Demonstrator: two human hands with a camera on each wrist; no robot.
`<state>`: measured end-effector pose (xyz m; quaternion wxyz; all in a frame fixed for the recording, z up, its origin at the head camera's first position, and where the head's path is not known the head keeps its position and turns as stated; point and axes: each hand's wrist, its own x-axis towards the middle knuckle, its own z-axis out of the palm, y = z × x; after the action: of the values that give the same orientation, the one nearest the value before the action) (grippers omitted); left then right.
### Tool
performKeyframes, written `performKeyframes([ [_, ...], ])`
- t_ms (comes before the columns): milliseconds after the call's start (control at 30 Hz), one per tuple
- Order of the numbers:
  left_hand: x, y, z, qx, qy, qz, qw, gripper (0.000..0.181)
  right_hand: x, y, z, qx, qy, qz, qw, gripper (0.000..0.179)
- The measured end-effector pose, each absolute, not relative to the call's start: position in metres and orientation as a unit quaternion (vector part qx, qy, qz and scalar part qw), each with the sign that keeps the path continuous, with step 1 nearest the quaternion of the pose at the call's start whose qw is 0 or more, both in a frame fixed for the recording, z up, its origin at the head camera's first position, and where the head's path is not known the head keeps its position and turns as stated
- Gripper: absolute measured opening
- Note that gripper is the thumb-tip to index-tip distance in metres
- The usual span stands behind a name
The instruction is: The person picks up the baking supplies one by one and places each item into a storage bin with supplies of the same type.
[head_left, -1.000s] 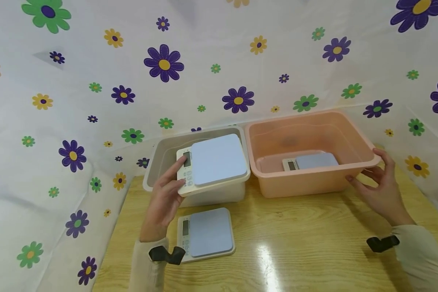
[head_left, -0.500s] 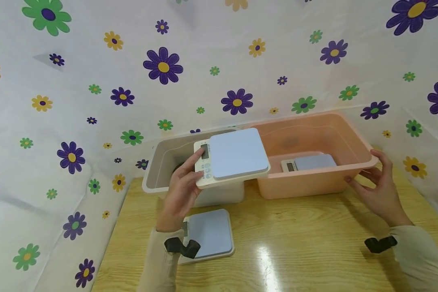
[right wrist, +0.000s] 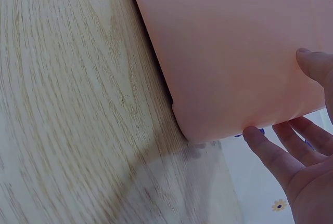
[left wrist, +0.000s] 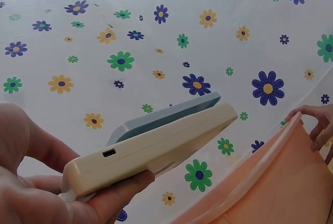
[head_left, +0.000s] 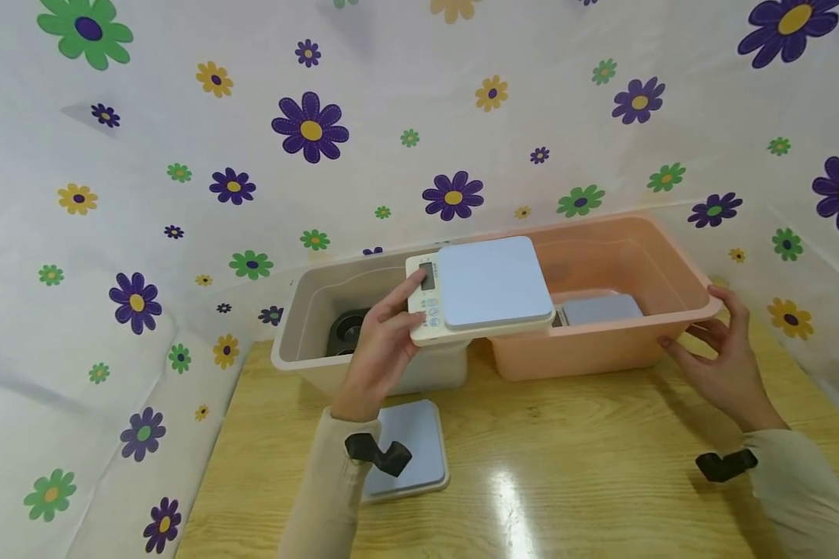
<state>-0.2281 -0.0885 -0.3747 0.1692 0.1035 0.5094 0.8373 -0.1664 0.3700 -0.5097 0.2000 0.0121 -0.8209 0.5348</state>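
A kitchen scale (head_left: 496, 283) with a pale blue platform is held by its button end in my left hand (head_left: 381, 357). It hangs tilted above the adjoining rims of the grey bin (head_left: 433, 373) and the pink bin (head_left: 587, 351). In the left wrist view, fingers support the underside of the scale (left wrist: 156, 143). My right hand (head_left: 723, 369) grips the front right corner of the pink bin, thumb against the wall (right wrist: 234, 68). Inside that bin lies a second scale (head_left: 601, 309), partly hidden by the front wall and held scale. A third scale (head_left: 419, 450) rests on the table, partly covered by my left forearm.
Something dark with round hollows (head_left: 348, 330) sits in the grey bin, partly hidden by my left hand. Both bins stand side by side at the back of the wooden table (head_left: 566, 466), before a flower-printed sheet (head_left: 384, 93).
My left hand has carried the scale rightward from over the grey bin to the pink bin's left edge, uncovering the dark item. The right hand stays at the pink bin's corner.
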Motion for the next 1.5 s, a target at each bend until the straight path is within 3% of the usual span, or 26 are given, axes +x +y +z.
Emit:
performKeyframes([
  [1500,-0.272,0.009,-0.398,0.066,0.493,0.844,0.203,0.071,-0.167,0.372,-0.513,0.029,-0.82,0.531,0.213,0.101],
])
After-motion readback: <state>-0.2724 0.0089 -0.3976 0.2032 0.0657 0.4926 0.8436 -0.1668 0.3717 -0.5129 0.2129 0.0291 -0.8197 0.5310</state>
